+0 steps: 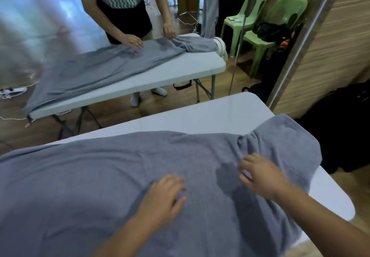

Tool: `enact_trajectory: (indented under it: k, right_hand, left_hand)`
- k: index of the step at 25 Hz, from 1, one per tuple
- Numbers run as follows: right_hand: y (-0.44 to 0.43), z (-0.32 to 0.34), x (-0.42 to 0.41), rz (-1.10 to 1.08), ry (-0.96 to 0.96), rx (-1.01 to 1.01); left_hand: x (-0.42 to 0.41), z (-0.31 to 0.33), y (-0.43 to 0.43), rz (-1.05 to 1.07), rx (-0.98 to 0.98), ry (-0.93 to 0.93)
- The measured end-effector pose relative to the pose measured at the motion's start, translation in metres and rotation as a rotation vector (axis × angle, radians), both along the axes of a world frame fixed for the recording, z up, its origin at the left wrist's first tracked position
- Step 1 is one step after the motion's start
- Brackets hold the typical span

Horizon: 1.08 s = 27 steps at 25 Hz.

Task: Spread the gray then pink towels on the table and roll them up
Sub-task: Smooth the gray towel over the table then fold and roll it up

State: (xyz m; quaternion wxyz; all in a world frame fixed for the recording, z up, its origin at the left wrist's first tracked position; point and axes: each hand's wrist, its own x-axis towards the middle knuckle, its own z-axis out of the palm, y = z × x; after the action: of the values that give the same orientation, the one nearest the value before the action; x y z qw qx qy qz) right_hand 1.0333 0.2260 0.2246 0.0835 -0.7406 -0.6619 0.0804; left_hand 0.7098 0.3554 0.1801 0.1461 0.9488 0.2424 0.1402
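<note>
The gray towel (100, 192) lies spread over most of the white table (210, 116), with a bunched fold and a hump near its right end. My left hand (166, 194) lies flat on the towel's middle, palm down, fingers apart. My right hand (260, 176) rests on the towel just below the bunched fold, fingers spread and slightly curled, gripping nothing that I can see. No pink towel is in view.
A large mirror (120, 66) stands right behind the table and reflects me, the table and the towel. Its metal frame (304, 42) runs up on the right. Two green chairs (280, 22) show in the mirror. A dark bag (344, 128) sits right of the table.
</note>
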Motion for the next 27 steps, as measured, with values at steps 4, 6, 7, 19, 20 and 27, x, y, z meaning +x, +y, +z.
enact_trajectory:
  k: [4,6,7,19,20,27]
  right_hand:
    - [0.138,0.014,-0.029,0.036,0.035,-0.073]
    - [0.189,0.011,-0.047,0.003,0.038,-0.127]
    - [0.207,0.004,-0.054,-0.027,0.042,-0.161]
    - [0.131,-0.016,-0.076,-0.062,-0.067,0.171]
    - [0.104,-0.026,-0.091,-0.015,-0.073,0.148]
    - [0.033,-0.059,-0.126,0.042,-0.005,-0.012]
  left_hand:
    - [0.037,0.027,0.116,0.246,-0.003,0.099]
    - [0.054,0.027,0.158,0.306,0.004,0.147]
    - [0.061,0.023,0.175,0.306,0.008,0.179]
    - [0.006,0.015,0.159,0.231,0.037,-0.068]
    - [-0.012,0.008,0.138,0.195,0.028,-0.027]
    - [-0.057,-0.03,0.059,0.182,-0.018,0.044]
